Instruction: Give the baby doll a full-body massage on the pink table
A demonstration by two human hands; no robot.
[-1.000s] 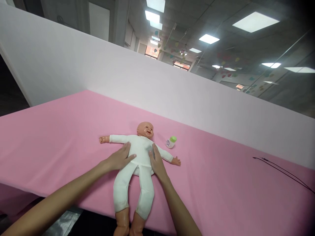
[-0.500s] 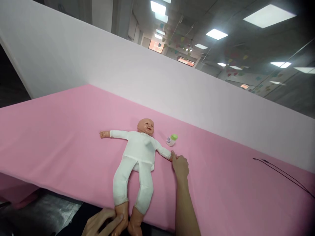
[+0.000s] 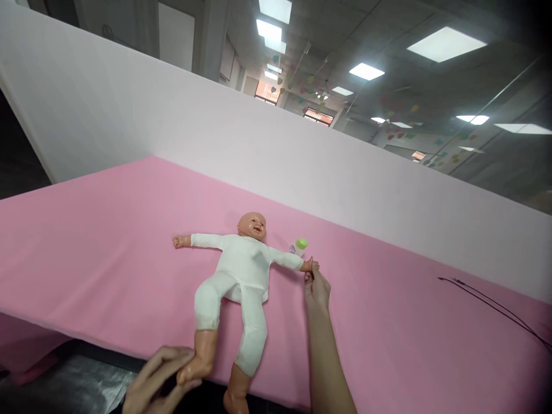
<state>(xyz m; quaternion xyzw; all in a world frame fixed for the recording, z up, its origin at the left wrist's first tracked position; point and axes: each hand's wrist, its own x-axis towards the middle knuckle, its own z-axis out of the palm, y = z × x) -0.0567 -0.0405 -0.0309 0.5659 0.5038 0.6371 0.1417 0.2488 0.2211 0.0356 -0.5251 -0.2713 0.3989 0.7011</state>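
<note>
A baby doll (image 3: 245, 261) in white fabric lies face up on the pink-covered table (image 3: 379, 328), arms stretched out, head toward the white panel. My left hand (image 3: 159, 376) is closed around the foot at the left, which is raised with its knee bent. My right hand (image 3: 318, 289) pinches the doll's hand on the right side, its fingers wrapped under it. The doll's other foot (image 3: 237, 391) hangs over the near edge of the table. Just above the arm that I hold sits a small bottle with a green cap (image 3: 301, 245), its lower part hidden by that arm.
A white panel (image 3: 276, 155) runs along the back of the table. Thin black cables (image 3: 487, 305) lie at the far right. The table's near edge (image 3: 99, 339) slopes down toward me, with dark floor below on the left.
My left hand has lifted the doll's foot and shifted it left, bending the knee more. My right hand has raised the doll's arm, which now partly covers the bottle.
</note>
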